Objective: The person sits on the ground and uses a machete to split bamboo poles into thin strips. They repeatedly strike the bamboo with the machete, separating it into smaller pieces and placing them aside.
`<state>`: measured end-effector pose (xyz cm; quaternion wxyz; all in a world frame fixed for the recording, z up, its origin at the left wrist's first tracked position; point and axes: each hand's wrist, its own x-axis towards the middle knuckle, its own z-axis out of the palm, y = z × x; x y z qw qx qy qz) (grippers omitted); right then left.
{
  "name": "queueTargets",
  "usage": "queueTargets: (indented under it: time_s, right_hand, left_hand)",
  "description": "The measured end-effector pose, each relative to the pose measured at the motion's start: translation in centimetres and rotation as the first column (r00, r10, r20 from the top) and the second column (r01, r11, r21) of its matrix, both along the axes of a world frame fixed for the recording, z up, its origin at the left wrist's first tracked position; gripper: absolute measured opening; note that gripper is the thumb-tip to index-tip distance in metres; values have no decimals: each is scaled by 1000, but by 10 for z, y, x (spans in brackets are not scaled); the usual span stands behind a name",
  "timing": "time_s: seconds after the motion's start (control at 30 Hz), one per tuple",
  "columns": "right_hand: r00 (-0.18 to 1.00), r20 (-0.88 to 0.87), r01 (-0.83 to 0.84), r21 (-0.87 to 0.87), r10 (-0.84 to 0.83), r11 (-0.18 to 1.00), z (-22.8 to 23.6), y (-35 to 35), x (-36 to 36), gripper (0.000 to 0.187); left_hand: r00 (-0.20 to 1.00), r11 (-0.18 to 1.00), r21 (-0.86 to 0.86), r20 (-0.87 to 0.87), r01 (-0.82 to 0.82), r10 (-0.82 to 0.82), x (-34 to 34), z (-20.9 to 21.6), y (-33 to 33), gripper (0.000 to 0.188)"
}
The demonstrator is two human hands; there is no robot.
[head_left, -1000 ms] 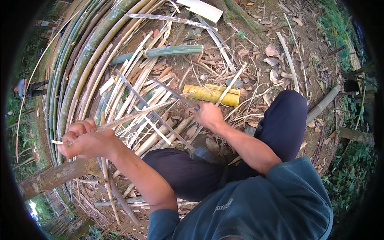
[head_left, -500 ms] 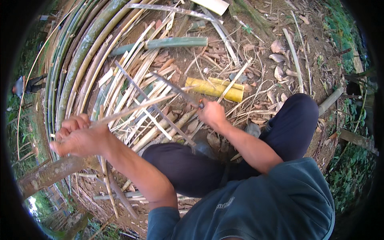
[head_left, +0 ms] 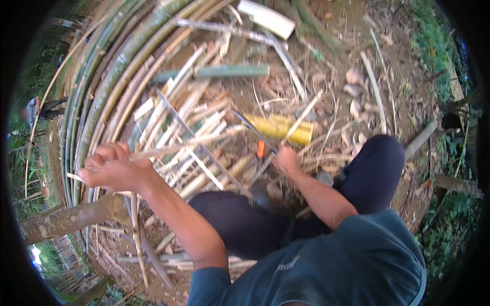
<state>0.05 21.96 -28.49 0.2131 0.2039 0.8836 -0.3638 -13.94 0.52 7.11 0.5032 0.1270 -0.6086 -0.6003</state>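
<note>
My left hand (head_left: 115, 168) is closed around one end of a thin, pale bamboo strip (head_left: 194, 138), which slants up to the right. My right hand (head_left: 288, 162) grips a knife (head_left: 255, 131) by its handle, which the fingers mostly hide. The dark blade points up and left, its tip near the strip's far end; whether they touch I cannot tell. A small orange thing (head_left: 261, 149) shows beside the blade near the handle. Behind the blade lies a yellow bamboo piece (head_left: 286, 128). Under the strip is a heap of split bamboo slats (head_left: 186, 107).
Long bamboo poles (head_left: 104, 76) curve along the left. A green bamboo section (head_left: 232, 70) lies beyond the heap, a pale split piece (head_left: 268, 19) at the far edge. A thick log (head_left: 71, 219) stands out at lower left. Another person (head_left: 43, 111) is far left.
The right hand and knife have moved right, the blade tip sliding along toward the strip's far end. My left hand still holds the strip, slightly higher against the background. The whole view has shifted a little.
</note>
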Motion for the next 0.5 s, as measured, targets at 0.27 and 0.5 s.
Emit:
queueTargets:
  time_s: [0.27,0.5]
  right_hand:
    - [815,540,532,-553,-210,642,-115,12,-7,37]
    - [917,303,293,-65,-261,954,-12,6,-22,44]
  left_hand:
    - [877,865,181,-216,468,-429,0,-13,0,41]
    - [507,541,-12,-333,841,-795,30,-18,-7,46]
